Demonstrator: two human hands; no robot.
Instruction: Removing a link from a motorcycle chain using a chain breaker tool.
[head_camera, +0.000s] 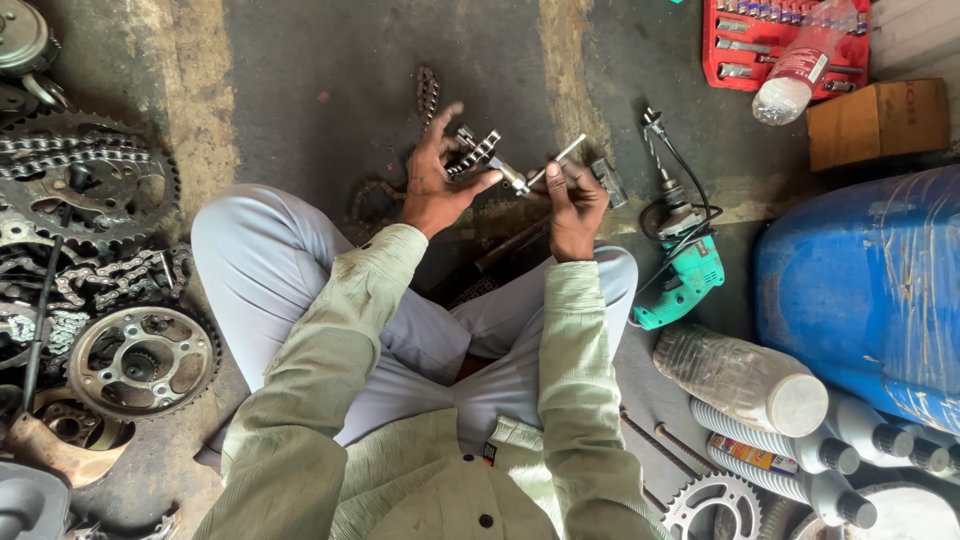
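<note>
I sit cross-legged on a dark concrete floor. My left hand (437, 177) grips a metal chain tool (480, 155) clamped around a length of drive chain (428, 95) that trails away over the floor. My right hand (574, 203) pinches the tool's thin steel turning bar (556, 160) at its end. Both hands are held close together above my knees, the tool between them.
Toothed sprockets (140, 360) and chains pile at the left. A teal electric drill (682, 272) lies at the right, beside a blue drum (870, 290), plastic bottles (745, 378), a red socket set (745, 45) and a cardboard box (878, 120).
</note>
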